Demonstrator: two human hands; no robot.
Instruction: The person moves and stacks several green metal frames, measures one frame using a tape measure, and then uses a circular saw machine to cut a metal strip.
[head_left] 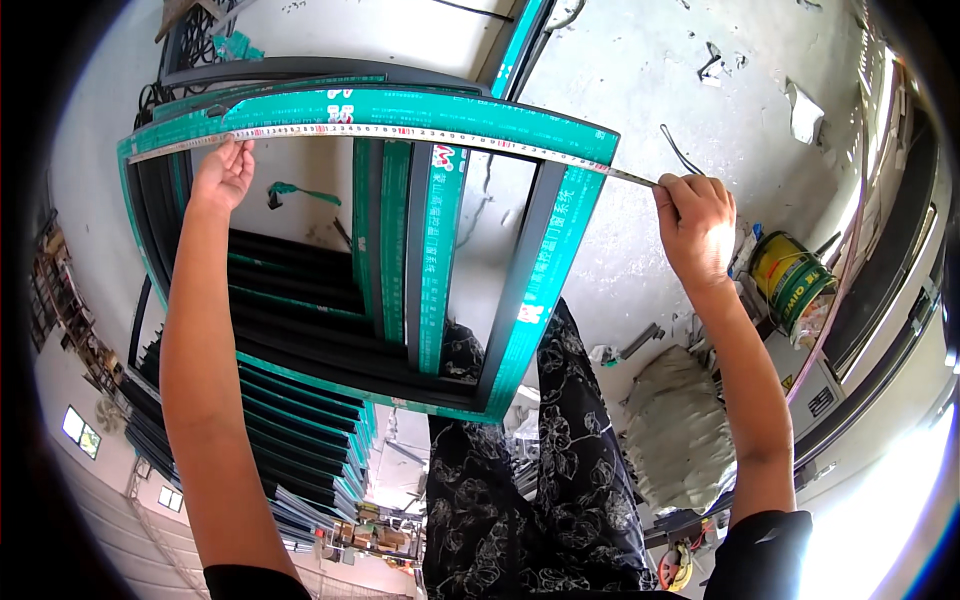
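A window frame wrapped in printed green protective film, with dark bars showing beneath, stands tilted in front of my legs. Along its far bar runs the white blade of a tape measure, pulled out from left to right past the frame's right corner. My left hand pinches the blade against the bar near its left end. Beyond the right corner, my right hand is closed around the other end of the tape; the fist hides whether a case is inside it.
Many more film-wrapped frames are stacked at the lower left. On the right stand a yellow and green bucket and a grey sack. Scraps, including a dark strap, lie on the pale floor.
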